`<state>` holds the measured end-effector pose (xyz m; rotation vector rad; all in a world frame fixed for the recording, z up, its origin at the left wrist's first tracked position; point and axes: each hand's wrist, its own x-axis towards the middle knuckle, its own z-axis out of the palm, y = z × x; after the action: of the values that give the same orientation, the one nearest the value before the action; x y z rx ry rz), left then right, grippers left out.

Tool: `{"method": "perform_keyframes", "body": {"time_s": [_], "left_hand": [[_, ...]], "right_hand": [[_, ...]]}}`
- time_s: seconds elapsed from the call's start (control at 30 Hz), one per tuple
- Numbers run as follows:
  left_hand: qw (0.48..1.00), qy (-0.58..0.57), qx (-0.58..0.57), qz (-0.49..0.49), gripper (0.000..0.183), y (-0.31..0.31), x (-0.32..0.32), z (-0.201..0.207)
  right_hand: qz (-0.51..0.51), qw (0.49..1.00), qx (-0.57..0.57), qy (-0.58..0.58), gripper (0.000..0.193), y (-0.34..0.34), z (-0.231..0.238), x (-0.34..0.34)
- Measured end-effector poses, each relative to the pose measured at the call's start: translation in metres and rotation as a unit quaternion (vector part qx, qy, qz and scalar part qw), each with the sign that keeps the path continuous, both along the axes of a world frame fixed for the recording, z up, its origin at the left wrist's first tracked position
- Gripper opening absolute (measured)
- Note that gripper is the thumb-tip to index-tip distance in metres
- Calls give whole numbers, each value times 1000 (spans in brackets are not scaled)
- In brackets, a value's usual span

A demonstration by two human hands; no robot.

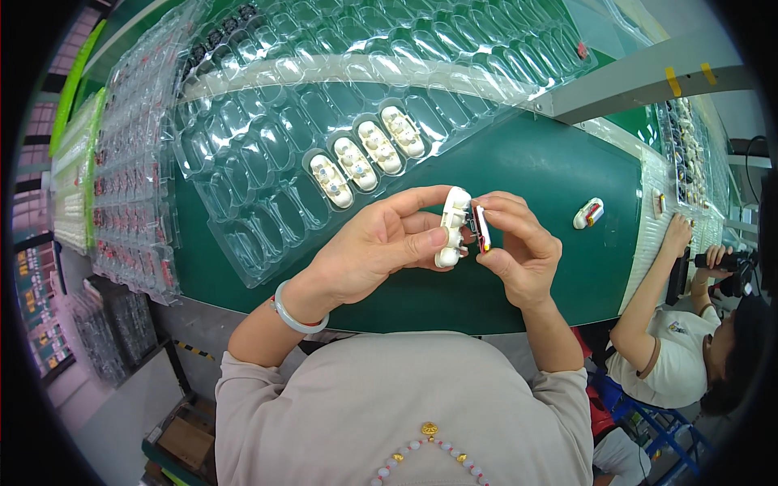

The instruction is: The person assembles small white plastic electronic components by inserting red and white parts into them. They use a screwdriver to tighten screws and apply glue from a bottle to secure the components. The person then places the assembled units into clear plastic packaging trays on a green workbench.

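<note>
Slippage could follow fingertip-only grips: left hand (374, 245) pinches white shell (451, 233); right hand (525, 249), beside it, pinches red-and-white piece (484, 228).

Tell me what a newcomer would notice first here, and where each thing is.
Probably the two hands at the center: the left hand holds a cream rounded part upright, and the right hand holds a white-and-red piece close beside it. Just beyond the left hand, four cream parts sit in a row in a clear molded tray. A similar small piece lies alone on the green tabletop to the right.
</note>
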<state>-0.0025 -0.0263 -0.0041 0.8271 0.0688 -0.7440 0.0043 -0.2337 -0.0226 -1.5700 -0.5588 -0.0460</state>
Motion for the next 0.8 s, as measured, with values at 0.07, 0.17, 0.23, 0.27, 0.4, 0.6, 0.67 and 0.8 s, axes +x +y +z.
{"method": "perform_keyframes", "body": {"time_s": [0.07,0.17,0.23,0.27,0.4,0.6,0.67,0.8], "left_hand": [[1000,8,-1,2,53,0,1,2],[1000,12,-8,6,53,1,1,3],[1000,10,-9,6,53,1,1,3],[1000,9,-7,7,53,0,0,3],[1000,7,2,8,52,0,0,4],[1000,6,9,6,51,1,1,6],[1000,2,8,7,50,0,1,5],[1000,-1,14,5,50,1,1,6]], "right_hand": [[6,1000,1,12,42,-1,-2,0],[6,1000,-3,21,41,-2,-2,0],[3,999,6,32,41,-1,-4,-1],[4,999,8,35,41,-1,-4,-1],[7,999,11,39,40,0,-4,-1],[2,998,29,53,40,1,-3,-3],[3,998,26,51,40,1,-3,-2],[3,999,5,47,40,1,-3,-2]]}}
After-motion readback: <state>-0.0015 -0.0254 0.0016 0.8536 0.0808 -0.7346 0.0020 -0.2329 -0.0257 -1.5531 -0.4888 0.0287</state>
